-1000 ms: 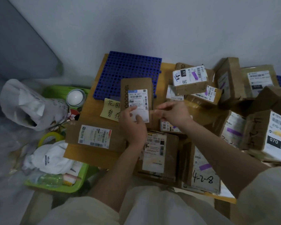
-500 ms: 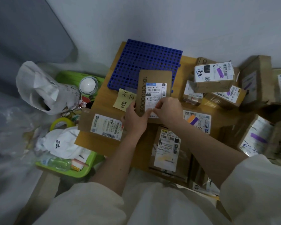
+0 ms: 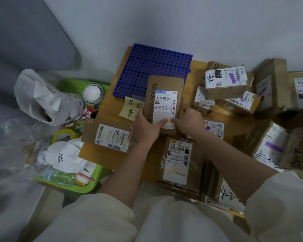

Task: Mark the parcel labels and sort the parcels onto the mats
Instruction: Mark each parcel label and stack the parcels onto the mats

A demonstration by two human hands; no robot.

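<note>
The left hand (image 3: pixel 146 127) is clamped on the lower left edge of a flat brown parcel (image 3: pixel 165 88), thumb across its white label (image 3: pixel 165 106). The right hand (image 3: pixel 191 120) pinches the label's lower edge, fingertips together. The parcel is held over the wooden table (image 3: pixel 112 105), its upper end overlapping the blue perforated mat (image 3: pixel 152 67) (contact cannot be told). A yellow note (image 3: pixel 129 109) lies just left. Labelled boxes (image 3: pixel 225 81) are stacked at right.
</note>
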